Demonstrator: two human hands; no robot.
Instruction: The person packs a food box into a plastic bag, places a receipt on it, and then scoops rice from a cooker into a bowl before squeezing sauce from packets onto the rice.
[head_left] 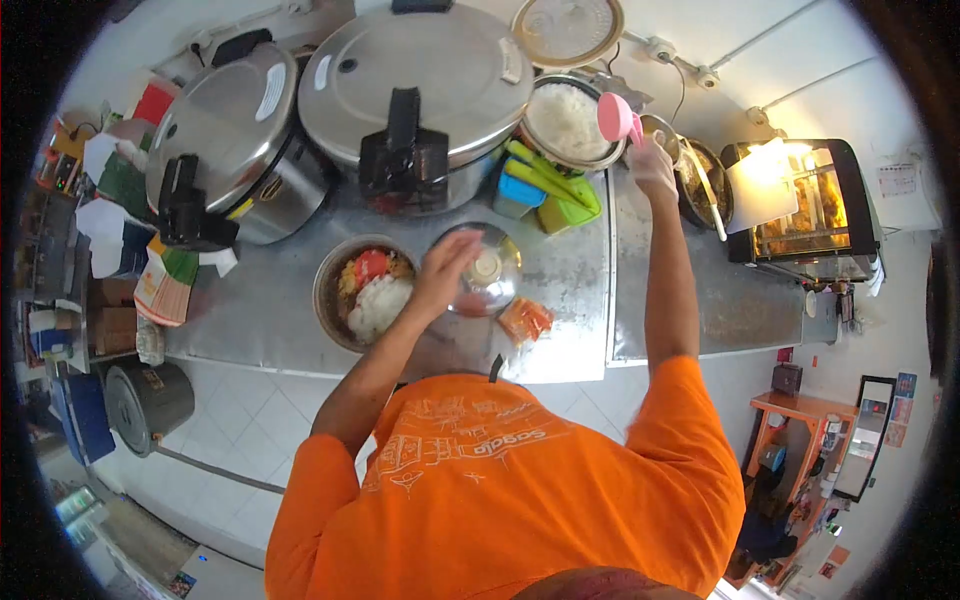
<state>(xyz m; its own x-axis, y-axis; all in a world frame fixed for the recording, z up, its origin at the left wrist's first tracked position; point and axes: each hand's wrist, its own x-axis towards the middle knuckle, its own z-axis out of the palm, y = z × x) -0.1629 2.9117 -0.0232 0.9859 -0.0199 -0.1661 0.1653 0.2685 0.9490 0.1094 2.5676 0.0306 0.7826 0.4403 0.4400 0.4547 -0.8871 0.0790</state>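
Note:
My right hand [652, 165], in a thin clear glove, is wrapped round the handle of a pink scoop [616, 117] and reaches far forward. The scoop is raised beside a pot of white rice [572, 120]. Over the steel counter, my left hand [449, 266] is open, fingers stretched out at the left edge of a round metal lid [492, 285] with a pale knob. To its left stands a metal bowl [322, 305] holding white rice [380, 306], something red and yellowish food. Small orange-red packets [526, 320] lie right of the lid.
Two large steel cookers [415, 80] with black latches stand at the back left. Blue and green containers [568, 208] sit before the rice pot. A dark pan [708, 185] with a white-handled utensil and a lit glass cabinet [800, 205] are on the right.

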